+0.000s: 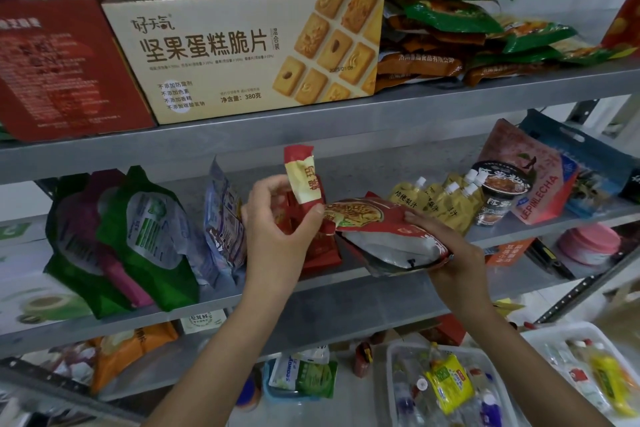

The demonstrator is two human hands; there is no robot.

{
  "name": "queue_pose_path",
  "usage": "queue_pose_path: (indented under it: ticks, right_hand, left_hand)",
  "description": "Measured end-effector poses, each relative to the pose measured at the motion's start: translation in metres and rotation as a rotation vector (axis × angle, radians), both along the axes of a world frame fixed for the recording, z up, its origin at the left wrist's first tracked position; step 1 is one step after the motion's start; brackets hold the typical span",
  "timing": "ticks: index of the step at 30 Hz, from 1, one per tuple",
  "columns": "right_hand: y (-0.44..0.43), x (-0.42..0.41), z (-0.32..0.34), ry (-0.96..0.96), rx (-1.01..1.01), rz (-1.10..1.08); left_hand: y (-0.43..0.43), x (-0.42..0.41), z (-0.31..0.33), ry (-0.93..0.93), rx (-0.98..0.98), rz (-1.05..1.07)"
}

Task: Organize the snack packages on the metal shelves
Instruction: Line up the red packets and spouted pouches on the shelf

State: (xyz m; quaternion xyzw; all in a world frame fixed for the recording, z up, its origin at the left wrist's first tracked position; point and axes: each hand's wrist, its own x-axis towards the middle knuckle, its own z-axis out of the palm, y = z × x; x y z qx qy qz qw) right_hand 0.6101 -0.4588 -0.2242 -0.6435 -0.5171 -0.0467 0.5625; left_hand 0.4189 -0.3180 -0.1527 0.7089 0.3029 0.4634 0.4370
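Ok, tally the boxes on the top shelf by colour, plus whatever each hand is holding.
Red box: 1
Beige biscuit box: 1
Small red-and-cream packet, pinched by the left hand: 1
Large red bag, held by the right hand: 1
Total: 4

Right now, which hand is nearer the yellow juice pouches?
Right. The right hand grips a red packet beside the juice pouches; the left hand holds a wrapper farther left.

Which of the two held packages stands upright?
The small red-and-cream packet in the left hand; the larger red bag in the right hand lies flat.
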Motion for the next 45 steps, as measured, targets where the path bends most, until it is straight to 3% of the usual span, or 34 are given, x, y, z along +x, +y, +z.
queue_pose_path:
  ticks: [3,5,8,11,15,20,23,26,30,32,35,42,45]
  right_hand:
    - [0.003,0.002,-0.003,-0.03,-0.046,-0.072]
    - [0.0,0.006,0.001,0.175,-0.076,-0.023]
    - [-0.006,0.013,0.009,0.473,-0.184,0.133]
    - [-0.005,0.008,0.016,0.674,-0.229,0.248]
    - [0.0,0.0,0.012,0.829,-0.231,0.274]
    - [0.0,-0.002,0.005,1.087,-0.266,0.355]
    - [-0.003,-0.014,-0.001,1.088,-0.355,0.328]
    - [-0.008,-0.023,-0.008,1.089,-0.305,0.167]
    - [-0.012,-0.038,-0.011,0.878,-0.262,-0.257]
    - [-0.014,-0.05,-0.013,0.757,-0.192,-0.437]
    - [-0.022,-0.073,-0.016,0.644,-0.152,-0.467]
    - [-0.072,-0.104,-0.024,0.488,-0.348,-0.236]
    - [-0.107,-0.084,-0.007,0.641,-0.248,-0.46]
  left_hand:
    - [-0.001,0.002,-0.001,-0.177,-0.081,-0.12]
    - [0.009,0.005,-0.016,-0.232,-0.047,-0.186]
    - [0.023,0.012,-0.049,0.051,-0.038,-0.28]
    - [0.017,0.014,-0.068,0.247,-0.347,-0.452]
    - [0.003,0.022,-0.077,0.131,-0.638,-0.432]
    - [0.001,0.033,-0.062,-0.023,-0.72,-0.344]
    - [-0.001,0.038,-0.058,-0.004,-0.702,-0.313]
    - [-0.005,0.044,-0.059,0.09,-0.652,-0.307]
    - [-0.018,0.052,-0.064,0.243,-0.297,-0.213]
    - [-0.033,0.054,-0.061,0.204,-0.374,-0.445]
    - [-0.058,0.058,-0.059,0.166,-0.581,-0.798]
    - [-0.059,0.078,-0.07,0.128,-0.739,-0.723]
    - [-0.058,0.09,-0.062,0.118,-0.92,-0.864]
